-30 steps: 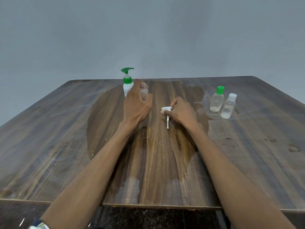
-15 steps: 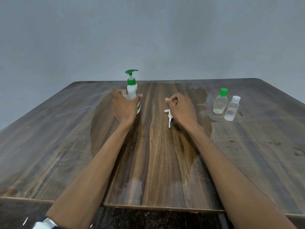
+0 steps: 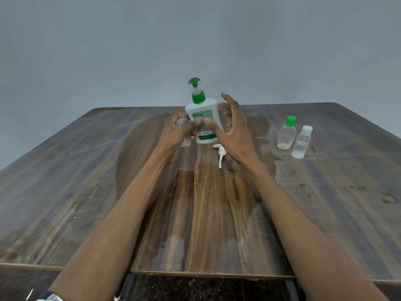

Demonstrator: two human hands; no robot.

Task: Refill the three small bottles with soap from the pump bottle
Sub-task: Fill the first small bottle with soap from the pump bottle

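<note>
The pump bottle (image 3: 202,118), white with a green pump head and collar, is raised off the table (image 3: 65,192) and tilted a little, toward the far middle of the wooden top. My left hand (image 3: 176,132) has it: my fingertips curl round its front, pressing on the label. In that same hand, tucked behind my fingers, I hold a small clear bottle (image 3: 181,122) with its neck uncapped; it sits just left of the pump bottle and touches it.

My right hand (image 3: 233,131) is beside the pump bottle on its right. My thumb rests on the bottle's front next to my left fingertips, while my other fingers are spread wide and loosely bent, gripping nothing; whether they touch the bottle's side I cannot tell.

Below my right palm, a small white spray top (image 3: 220,154) with its tube lies flat on the table.

Well off to the right stand the other two small bottles, upright and close together: one with a green cap (image 3: 286,135), and just right of it one with a white cap (image 3: 302,142). Both are clear and capped.
</note>
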